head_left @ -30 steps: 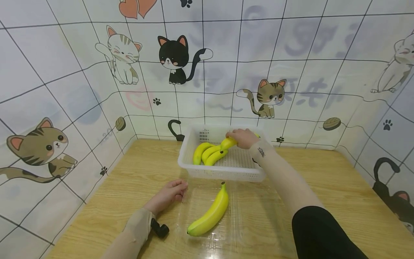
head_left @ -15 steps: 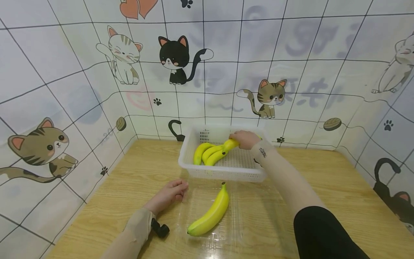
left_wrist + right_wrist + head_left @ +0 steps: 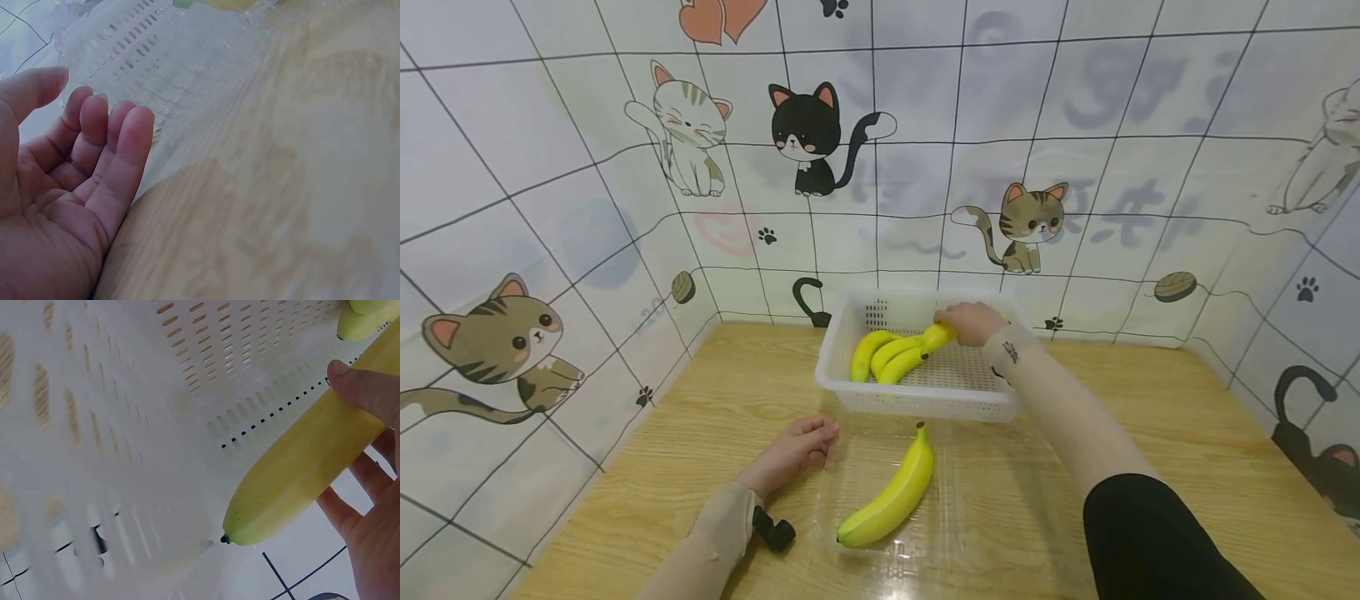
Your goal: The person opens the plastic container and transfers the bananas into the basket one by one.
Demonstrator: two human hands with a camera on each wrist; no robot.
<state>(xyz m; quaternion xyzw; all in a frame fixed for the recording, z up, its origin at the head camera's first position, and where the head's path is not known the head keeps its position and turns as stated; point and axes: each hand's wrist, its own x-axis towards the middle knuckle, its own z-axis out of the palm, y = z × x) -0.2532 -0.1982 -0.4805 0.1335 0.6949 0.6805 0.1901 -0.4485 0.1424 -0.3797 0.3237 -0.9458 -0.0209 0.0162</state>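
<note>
My right hand [image 3: 972,322] is inside the white perforated plastic basket [image 3: 917,403] and grips a yellow banana [image 3: 938,335]. In the right wrist view, the thumb lies on one side of that banana [image 3: 294,475] and fingers on the other. Other bananas [image 3: 867,354] lie in the basket's left part, against the held one's near end in the head view. My left hand [image 3: 792,454] rests with loosely curled fingers at the left edge of a clear plastic tray [image 3: 951,500]. Nothing is in its palm in the left wrist view. A single banana [image 3: 891,496] lies slantwise in the tray.
The wood-grain table [image 3: 752,367] carries the basket at the back and the tray in front of it. Behind the basket stands a tiled-pattern wall [image 3: 917,175] with cat drawings, and side walls close in left and right. A black device [image 3: 775,533] sits at my left wrist.
My right hand and the banana in it have shifted slightly to the right within the basket. The left hand, the tray and its banana have stayed in place.
</note>
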